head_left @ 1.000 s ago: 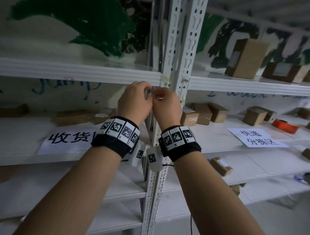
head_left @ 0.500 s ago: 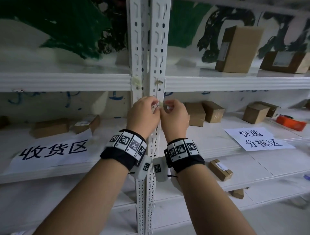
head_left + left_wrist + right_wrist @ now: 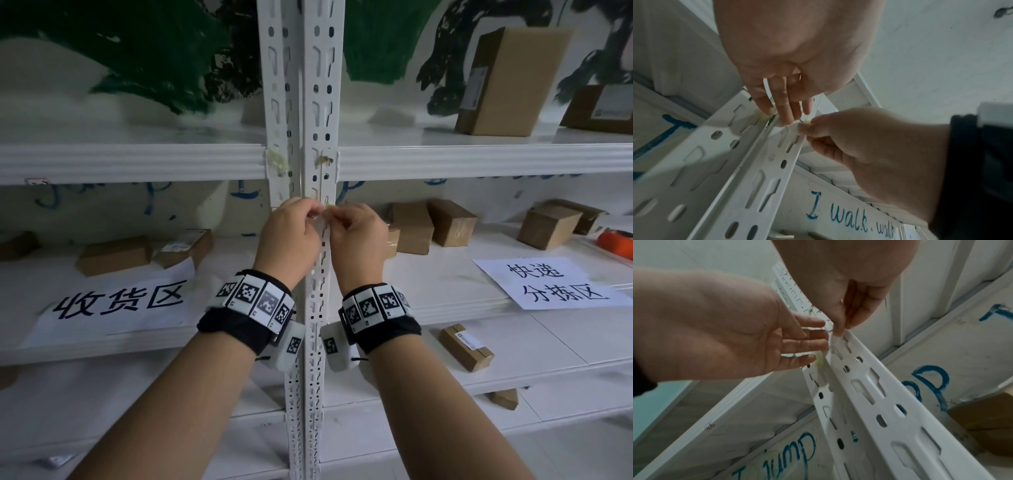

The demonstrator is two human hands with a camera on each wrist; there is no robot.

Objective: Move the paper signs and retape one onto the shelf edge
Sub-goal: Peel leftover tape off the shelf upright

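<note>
Right, head view first: my left hand [image 3: 291,236] and right hand [image 3: 356,236] meet at the double white upright post [image 3: 317,102], just under the upper shelf edge [image 3: 137,161], both with fingers curled in on a scrap of clear tape [image 3: 323,214] at the post face. Two paper signs lie flat on the shelf below that edge, left sign [image 3: 116,305] left of the post, right sign [image 3: 551,282] right of it, neither taped up yet. Brown boxes [image 3: 431,222] sit behind the right sign, an orange tape roll [image 3: 616,241] at the far right. Left wrist view: left fingers [image 3: 785,107] hang down nearly straight, tips on the post; right thumb and forefinger pinch a pale tape bit [image 3: 807,121]. Right wrist view: the right hand's fingertips [image 3: 838,331] pinch the clear strip [image 3: 833,344], and the left hand's fingers [image 3: 807,344] lie spread against the post beside yellowed glue residue. I judge this as peeling old tape; I'd peel slow and low along the metal, left fingers holding the free end so it doesn't fold on itself. Painted wall with blue lettering sits behind the post.
</note>
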